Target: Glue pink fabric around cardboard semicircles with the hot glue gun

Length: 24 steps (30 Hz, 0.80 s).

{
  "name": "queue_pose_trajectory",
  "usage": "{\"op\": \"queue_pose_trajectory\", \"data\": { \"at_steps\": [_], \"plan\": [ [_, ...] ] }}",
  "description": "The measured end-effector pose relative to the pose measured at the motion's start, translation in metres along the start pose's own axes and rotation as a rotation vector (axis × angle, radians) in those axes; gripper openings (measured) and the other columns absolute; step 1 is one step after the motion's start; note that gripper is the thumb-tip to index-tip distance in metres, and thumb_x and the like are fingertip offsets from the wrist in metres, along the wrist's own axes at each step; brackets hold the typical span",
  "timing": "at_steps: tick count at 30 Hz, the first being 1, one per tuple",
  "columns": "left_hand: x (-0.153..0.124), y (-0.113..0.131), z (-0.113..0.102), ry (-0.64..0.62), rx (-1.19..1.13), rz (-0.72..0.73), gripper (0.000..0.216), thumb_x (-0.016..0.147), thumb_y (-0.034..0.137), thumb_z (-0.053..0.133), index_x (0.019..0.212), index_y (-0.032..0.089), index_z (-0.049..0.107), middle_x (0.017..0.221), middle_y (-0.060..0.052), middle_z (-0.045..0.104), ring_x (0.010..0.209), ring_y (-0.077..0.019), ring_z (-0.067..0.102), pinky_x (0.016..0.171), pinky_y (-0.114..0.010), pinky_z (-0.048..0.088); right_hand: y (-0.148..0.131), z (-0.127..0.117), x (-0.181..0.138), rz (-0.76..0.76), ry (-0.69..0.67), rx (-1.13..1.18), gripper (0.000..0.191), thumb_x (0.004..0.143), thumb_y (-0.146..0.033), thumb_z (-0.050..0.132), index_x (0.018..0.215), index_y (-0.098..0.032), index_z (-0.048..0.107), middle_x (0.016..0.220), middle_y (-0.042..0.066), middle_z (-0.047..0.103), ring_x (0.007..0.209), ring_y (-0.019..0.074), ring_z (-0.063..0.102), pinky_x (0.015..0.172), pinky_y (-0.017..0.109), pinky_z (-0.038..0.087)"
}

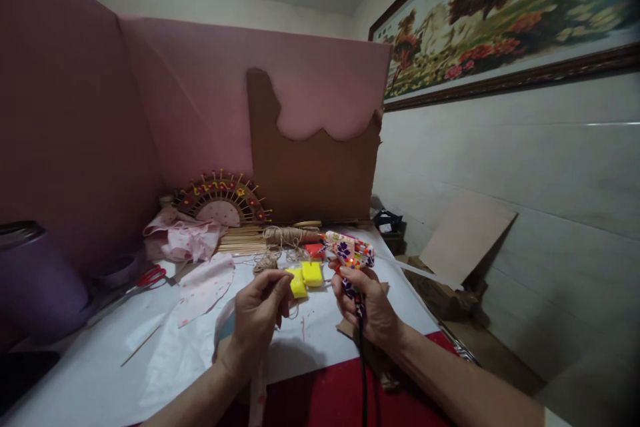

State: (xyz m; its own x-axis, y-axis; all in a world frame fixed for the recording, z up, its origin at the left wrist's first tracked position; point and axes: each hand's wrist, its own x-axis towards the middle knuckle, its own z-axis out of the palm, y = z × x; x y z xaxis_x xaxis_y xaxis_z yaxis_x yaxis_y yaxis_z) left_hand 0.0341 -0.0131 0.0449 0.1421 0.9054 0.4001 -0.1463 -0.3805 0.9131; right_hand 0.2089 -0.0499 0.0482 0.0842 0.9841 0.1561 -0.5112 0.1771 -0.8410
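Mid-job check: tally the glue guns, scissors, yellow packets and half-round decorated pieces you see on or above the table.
Floral glue gun: 1
Red-handled scissors: 1
Yellow packets: 2
Half-round decorated piece: 1
Total: 5

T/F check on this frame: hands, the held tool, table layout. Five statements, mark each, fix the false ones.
1. The right hand grips a floral-patterned, gun-shaped tool with a black cord. True.
2. The left hand lies flat with its fingers spread. False: its thumb and fingertips are pinched together; anything between them is too small to tell.
3. Two bright yellow square packets lie on the table. True.
4. The red-handled scissors lie to the right of the tool. False: they lie far to its left, near the purple cylindrical container.
5. A brown cardboard sheet with a wavy top edge stands upright at the back. True.
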Motion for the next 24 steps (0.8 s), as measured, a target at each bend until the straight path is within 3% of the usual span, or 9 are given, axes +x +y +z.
{"op": "queue_pose_trajectory", "data": {
  "at_steps": [4,9,13,19,24],
  "plan": [
    [-0.003,0.007,-0.001,0.005,-0.012,0.063,0.013,0.079,0.030,0.064,0.076,0.018,0.065,0.053,0.004,0.056,0.043,-0.0082,0.046,0.039,-0.019,0.037,0.001,-0.001,0.001,0.012,0.017,0.007,0.024,0.073,-0.037,0.064,0.083,-0.015,0.064,0.053,-0.006,0.053,0.031,0.0025,0.027,0.025,0.013,0.026],
    [-0.002,0.023,-0.003,-0.092,-0.066,0.093,0.013,0.079,0.032,0.064,0.074,0.020,0.065,0.096,-0.005,0.067,0.071,-0.0143,0.059,0.056,-0.025,0.048,0.007,-0.004,-0.002,0.115,-0.066,-0.078,0.035,0.078,-0.041,0.059,0.058,-0.013,0.061,0.034,-0.008,0.037,0.025,0.0030,0.026,0.025,0.014,0.024],
    [-0.001,0.024,-0.002,-0.206,-0.139,0.054,0.020,0.087,0.034,0.054,0.073,0.020,0.059,0.076,-0.002,0.064,0.075,-0.0160,0.059,0.072,-0.031,0.048,0.009,-0.003,-0.006,0.138,-0.118,-0.130,0.036,0.078,-0.040,0.060,0.057,-0.011,0.062,0.033,-0.007,0.038,0.026,0.0028,0.028,0.027,0.013,0.025],
    [0.003,0.016,0.003,-0.156,-0.096,-0.056,0.023,0.085,0.035,0.057,0.069,0.019,0.051,0.057,0.005,0.050,0.051,-0.0099,0.044,0.051,-0.024,0.038,0.005,0.000,-0.009,0.125,-0.126,-0.118,0.039,0.080,-0.044,0.056,0.056,-0.013,0.060,0.033,-0.009,0.034,0.026,0.0031,0.022,0.026,0.014,0.024],
    [0.000,0.017,0.008,-0.172,-0.043,-0.125,0.026,0.077,0.041,0.063,0.086,0.018,0.057,0.053,0.008,0.045,0.046,-0.0092,0.038,0.044,-0.022,0.030,0.008,-0.002,-0.011,0.150,-0.191,-0.143,0.039,0.082,-0.043,0.054,0.060,-0.013,0.061,0.034,-0.008,0.037,0.026,0.0034,0.026,0.027,0.015,0.024]
  ]
}}
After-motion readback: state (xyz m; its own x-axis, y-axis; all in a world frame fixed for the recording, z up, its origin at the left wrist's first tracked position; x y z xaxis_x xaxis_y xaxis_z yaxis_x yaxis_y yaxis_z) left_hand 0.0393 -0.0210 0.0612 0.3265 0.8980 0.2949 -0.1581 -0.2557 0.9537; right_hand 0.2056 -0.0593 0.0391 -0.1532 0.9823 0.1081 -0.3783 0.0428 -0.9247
